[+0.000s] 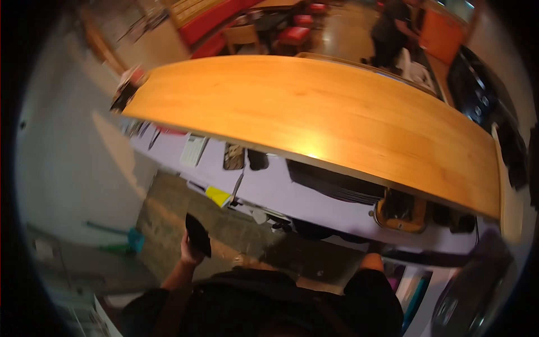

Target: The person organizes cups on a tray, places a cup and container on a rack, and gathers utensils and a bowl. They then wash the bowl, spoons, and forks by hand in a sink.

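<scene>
My left hand (191, 253) is closed around a flat black object with a pointed end (198, 236), held over the floor left of my body. Its exact kind does not show. On the right, my forearm (371, 262) reaches to the front edge of the lilac work surface (269, 185). My right hand is dark and mostly hidden there, so its fingers cannot be made out. Nearest to it on the surface stands a yellow-and-black container (400, 213). A yellow paper (218, 196) sticks out at the surface's front edge, between my two arms.
A raised wooden counter top (314, 106) overhangs the work surface. Under it are a white calculator-like device (193, 150), a patterned phone-like object (233, 156) and a wide black object (331, 182). A teal dustpan-like item (135, 240) is at left. Beyond, a person (390, 33) stands near red seats (293, 36).
</scene>
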